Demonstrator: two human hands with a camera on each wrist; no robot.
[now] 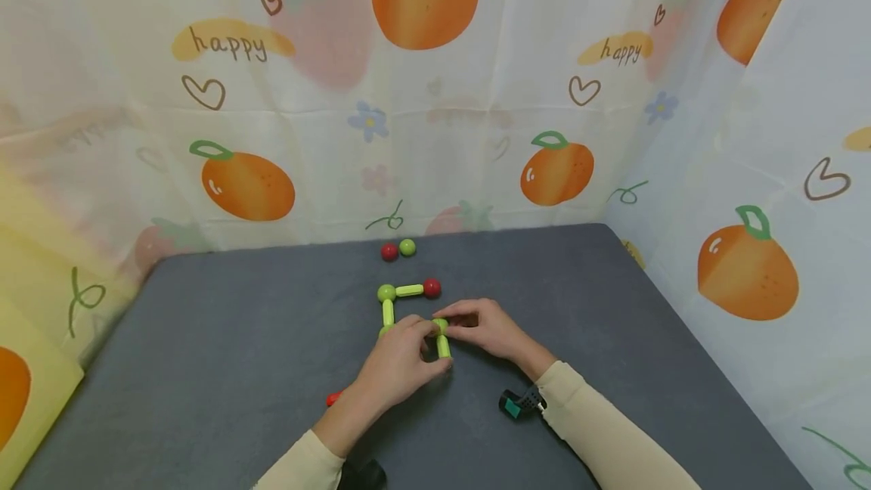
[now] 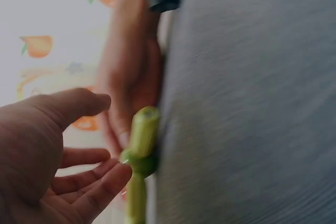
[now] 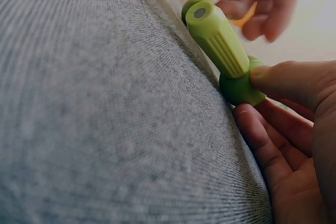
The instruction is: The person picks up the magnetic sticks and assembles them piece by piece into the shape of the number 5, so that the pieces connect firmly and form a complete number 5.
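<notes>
My right hand (image 1: 491,330) pinches a green ball (image 3: 240,89) between thumb and fingers, low over the cloth. From that ball a short green rod (image 3: 220,43) sticks out, with a grey disc in its free end. My left hand (image 1: 398,363) is on the other side of the rod; in the left wrist view its thumb and fingers are spread apart, fingertips close to the ball. Whether they touch it I cannot tell. Behind the hands, a green corner ball (image 1: 386,293) joins two green rods, one leading to a red ball (image 1: 432,288). My left hand partly hides this frame.
A loose red ball (image 1: 389,252) and a loose green ball (image 1: 407,247) lie near the table's back edge. A red piece (image 1: 333,398) shows beside my left wrist, mostly covered. Printed curtains hang behind and beside the grey table (image 1: 224,346).
</notes>
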